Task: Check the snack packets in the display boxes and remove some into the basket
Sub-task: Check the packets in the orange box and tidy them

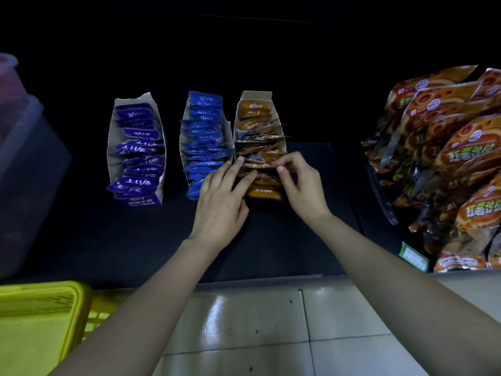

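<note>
Three open display boxes stand side by side on a dark shelf: a purple-packet box (pixel 135 147), a blue-packet box (pixel 203 142) and an orange-packet box (pixel 259 142). My left hand (pixel 222 196) and my right hand (pixel 301 183) both reach into the front half of the orange box. Their fingertips pinch the two ends of one orange packet (pixel 257 164) in the row. A yellow plastic basket (pixel 40 316) sits at the bottom left, beside my left forearm.
Large orange snack bags (pixel 447 164) hang or lean in a rack on the right, with a green price tag (pixel 413 256) below them. A translucent plastic tub (pixel 24 164) stands at the far left. Glossy floor tiles (pixel 257 321) lie below the shelf edge.
</note>
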`<state>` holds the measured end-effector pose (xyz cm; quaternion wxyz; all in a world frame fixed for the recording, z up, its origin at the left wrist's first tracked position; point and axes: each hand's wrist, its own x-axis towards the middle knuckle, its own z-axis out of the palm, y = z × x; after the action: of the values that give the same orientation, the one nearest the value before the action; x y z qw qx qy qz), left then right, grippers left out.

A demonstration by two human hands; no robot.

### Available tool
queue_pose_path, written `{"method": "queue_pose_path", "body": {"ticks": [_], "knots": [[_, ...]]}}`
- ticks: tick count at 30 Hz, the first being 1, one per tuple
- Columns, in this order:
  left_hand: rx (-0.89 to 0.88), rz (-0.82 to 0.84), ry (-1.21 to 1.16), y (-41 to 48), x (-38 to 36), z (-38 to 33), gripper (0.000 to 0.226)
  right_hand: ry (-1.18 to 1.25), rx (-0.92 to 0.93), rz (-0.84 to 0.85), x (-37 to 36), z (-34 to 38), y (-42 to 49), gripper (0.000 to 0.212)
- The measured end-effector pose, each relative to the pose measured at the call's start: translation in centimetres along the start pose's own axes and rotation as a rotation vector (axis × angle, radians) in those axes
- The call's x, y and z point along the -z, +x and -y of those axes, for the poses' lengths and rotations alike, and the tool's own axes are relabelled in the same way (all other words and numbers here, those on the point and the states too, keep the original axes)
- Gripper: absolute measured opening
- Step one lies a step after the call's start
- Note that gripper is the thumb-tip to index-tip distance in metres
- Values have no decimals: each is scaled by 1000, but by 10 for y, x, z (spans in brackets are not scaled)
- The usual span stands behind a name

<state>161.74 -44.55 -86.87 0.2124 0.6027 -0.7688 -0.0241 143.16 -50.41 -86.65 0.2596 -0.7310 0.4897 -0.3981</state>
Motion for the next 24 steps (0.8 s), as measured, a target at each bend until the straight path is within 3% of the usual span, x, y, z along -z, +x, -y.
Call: {"method": "queue_pose_path", "body": {"ticks": [8,17,24], "knots": [[-8,5,-8,-5,7,-4,64,116,-60,-35,14,16,-7,6],[61,-130,-200,-7,28,-29,60,257,-99,-96,33,50,-23,3],[155,-128,-461,2,39,-54,84,556,-230,-117,44,77,-20,16]]}}
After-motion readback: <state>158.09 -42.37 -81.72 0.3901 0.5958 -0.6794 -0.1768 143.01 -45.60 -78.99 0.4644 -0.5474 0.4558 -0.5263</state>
